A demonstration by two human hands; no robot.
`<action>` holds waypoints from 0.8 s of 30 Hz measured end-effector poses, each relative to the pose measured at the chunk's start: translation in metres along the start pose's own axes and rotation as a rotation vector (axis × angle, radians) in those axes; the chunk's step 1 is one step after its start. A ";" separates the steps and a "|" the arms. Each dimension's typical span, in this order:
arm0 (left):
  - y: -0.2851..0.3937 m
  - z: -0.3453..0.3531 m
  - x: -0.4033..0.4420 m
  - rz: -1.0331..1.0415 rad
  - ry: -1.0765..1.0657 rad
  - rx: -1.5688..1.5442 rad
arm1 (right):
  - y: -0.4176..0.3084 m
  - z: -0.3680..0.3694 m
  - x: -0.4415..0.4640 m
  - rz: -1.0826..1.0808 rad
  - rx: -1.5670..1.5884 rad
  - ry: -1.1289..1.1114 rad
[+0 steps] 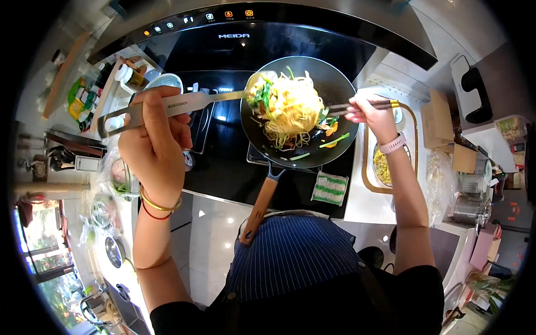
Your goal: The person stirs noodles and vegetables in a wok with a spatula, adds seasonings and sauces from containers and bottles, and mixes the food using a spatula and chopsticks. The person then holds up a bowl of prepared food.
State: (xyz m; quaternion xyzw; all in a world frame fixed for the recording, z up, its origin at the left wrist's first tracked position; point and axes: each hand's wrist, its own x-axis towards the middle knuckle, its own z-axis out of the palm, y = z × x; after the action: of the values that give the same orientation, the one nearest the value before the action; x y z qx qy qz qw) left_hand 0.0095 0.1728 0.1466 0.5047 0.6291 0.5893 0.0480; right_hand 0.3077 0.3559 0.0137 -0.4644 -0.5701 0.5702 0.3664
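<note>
The noodles are heaped in the wok, mostly in its left half, with leafy greens mixed in at the heap's left side. A long-handled metal utensil is gripped by the left hand, its fingers curled nearly closed; its far end is run over the wok's left rim and hidden by food. A pair of chopsticks is pinched in the closed fingers of the right hand, at the wok's right rim. For even turning, the heap is best lifted from beneath on the utensil and loosened with the chopsticks, strands being parted rather than pressed and the load kept well inside the rim.

Counted are one wok, one wooden handle pointed toward the body, one metal utensil, two chopsticks and one heap of noodles. One striped cloth is laid below the wok and one gold-edged tray to its right. The separate vegetable pieces cannot be counted reliably.
</note>
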 end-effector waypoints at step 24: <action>-0.101 0.068 -0.024 0.041 -0.135 0.125 | 0.073 0.024 0.045 -0.032 0.024 0.070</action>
State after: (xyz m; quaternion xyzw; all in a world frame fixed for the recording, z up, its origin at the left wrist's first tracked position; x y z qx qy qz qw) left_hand 0.0073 0.2240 0.0335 0.5582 0.6495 0.5141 0.0465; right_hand 0.2796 0.3851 -0.0659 -0.4704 -0.5576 0.5544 0.4007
